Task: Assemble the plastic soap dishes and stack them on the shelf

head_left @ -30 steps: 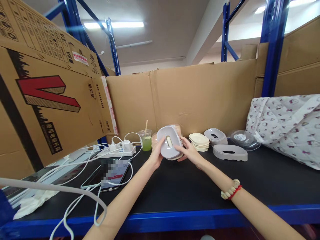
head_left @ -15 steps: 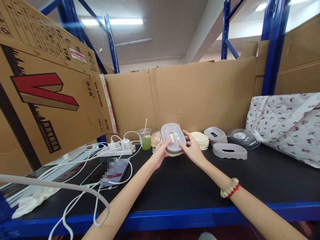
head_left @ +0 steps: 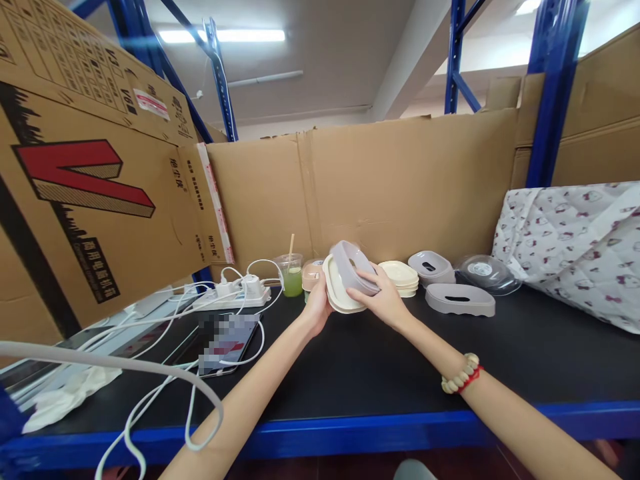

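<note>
Above the black tabletop, my left hand [head_left: 317,307] grips a cream, rounded tray-like base [head_left: 337,292] by its left edge. My right hand [head_left: 384,300] is closed on a grey cover [head_left: 345,267] with an oval slot, its fingers at the opening. That cover is tilted up to the right, its left side raised off the base. Behind my right hand lies a stack of cream pieces [head_left: 406,285]. Two more grey slotted covers, one at the back [head_left: 435,277] and one nearer [head_left: 463,308], rest to the right.
A clear plastic lid [head_left: 493,277] lies by a patterned quilted bag [head_left: 570,247]. Behind my hands stand a cup of green drink [head_left: 293,281] and a peach-coloured container [head_left: 311,270]. On the left are a power strip [head_left: 233,301], a tablet [head_left: 230,340] and loose white cables [head_left: 150,365].
The grey cover, which was seated on the cream base, has been tipped up and shifted right by my right hand. More of the base now shows in my left hand.
</note>
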`<control>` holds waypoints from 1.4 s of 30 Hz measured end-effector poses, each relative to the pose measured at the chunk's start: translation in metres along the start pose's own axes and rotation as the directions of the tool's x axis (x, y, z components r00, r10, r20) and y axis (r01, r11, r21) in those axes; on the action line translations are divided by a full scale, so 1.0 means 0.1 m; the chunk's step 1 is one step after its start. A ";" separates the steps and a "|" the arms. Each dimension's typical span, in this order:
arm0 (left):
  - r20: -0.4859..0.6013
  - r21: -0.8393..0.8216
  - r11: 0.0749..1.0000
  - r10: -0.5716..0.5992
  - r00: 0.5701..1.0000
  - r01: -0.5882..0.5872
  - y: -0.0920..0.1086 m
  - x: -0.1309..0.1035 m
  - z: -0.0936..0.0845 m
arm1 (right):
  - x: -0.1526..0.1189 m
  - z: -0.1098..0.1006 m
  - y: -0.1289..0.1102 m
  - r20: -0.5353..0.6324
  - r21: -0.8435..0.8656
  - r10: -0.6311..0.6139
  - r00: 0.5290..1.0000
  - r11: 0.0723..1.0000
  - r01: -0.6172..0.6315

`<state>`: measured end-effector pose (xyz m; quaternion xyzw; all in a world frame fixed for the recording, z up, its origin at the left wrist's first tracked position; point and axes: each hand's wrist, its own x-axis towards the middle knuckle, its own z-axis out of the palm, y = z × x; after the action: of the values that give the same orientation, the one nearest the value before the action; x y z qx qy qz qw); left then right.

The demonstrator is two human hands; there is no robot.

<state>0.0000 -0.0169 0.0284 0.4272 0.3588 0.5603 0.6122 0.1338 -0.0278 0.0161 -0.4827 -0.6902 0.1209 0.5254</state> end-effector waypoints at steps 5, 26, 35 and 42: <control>0.050 -0.020 1.000 -0.021 0.999 0.022 0.01 -0.02 0.02 | -0.01 0.02 0.01 0.003 -0.076 -0.068 0.998 0.995 0.068; 0.051 0.036 0.963 0.267 0.962 -0.269 -0.01 -0.07 0.02 | 0.00 0.02 -0.05 0.043 0.335 0.167 0.985 0.927 -0.172; -0.132 -0.107 0.994 -0.035 0.991 0.021 0.02 -0.06 0.01 | 0.24 -0.45 0.31 -0.453 -0.232 0.263 0.852 0.888 -0.397; -0.180 -0.179 0.984 -0.021 0.983 -0.012 0.10 -0.08 0.00 | 0.22 -0.91 0.71 -0.700 -0.212 0.351 0.622 0.730 -0.650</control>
<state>-0.0044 -0.0252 0.0376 0.3168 0.3620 0.6254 0.6144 0.2493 -0.0059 0.0197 -0.7787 -0.3189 -0.0594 0.5370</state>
